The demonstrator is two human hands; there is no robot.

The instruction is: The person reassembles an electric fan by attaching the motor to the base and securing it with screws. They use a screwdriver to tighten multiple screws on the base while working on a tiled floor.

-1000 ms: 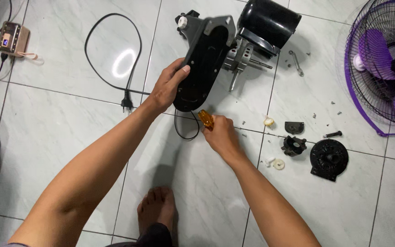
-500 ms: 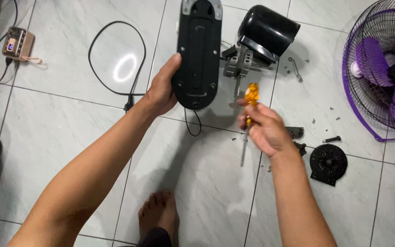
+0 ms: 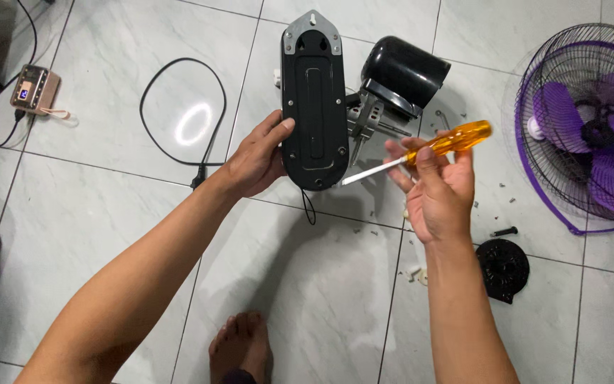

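Since half a second ago the right hand [image 3: 438, 190] has turned the screwdriver [image 3: 421, 151] over: its amber handle, which stood upright above the fingers with the shaft hanging toward the floor, now lies nearly level, handle toward the purple fan [image 3: 585, 128] and metal tip aimed left at the black housing [image 3: 313, 107]. That housing has barely shifted; it stays upright in the picture, its long flat underside facing the camera.

Holding it this way makes sense. The left hand [image 3: 259, 158] wraps the housing's lower left edge, thumb pressed on the face and fingers curled behind, so the flat side is steadied and its small screw holes are in plain sight. The right-hand fingers close lightly around the handle near where the shaft begins, a loose grip that suits turning the tool about rather than driving it. The tip hovers just beside the housing's lower right edge, not touching it as far as I can tell.

Behind the housing, the black motor cover [image 3: 406, 71] and the bare motor [image 3: 365, 117] rest on the floor tiles [image 3: 108, 213], attached at the housing's upper right. A black power cord [image 3: 179, 114] loops on the tiles to the left, its plug near the left wrist. Small screws [image 3: 506, 193] and a round black part [image 3: 502, 267] lie scattered on the tiles to the right, within reach of the right hand, and a bare foot [image 3: 239, 345] shows at the bottom edge. A small box with a lit display [image 3: 33, 89] sits far left.
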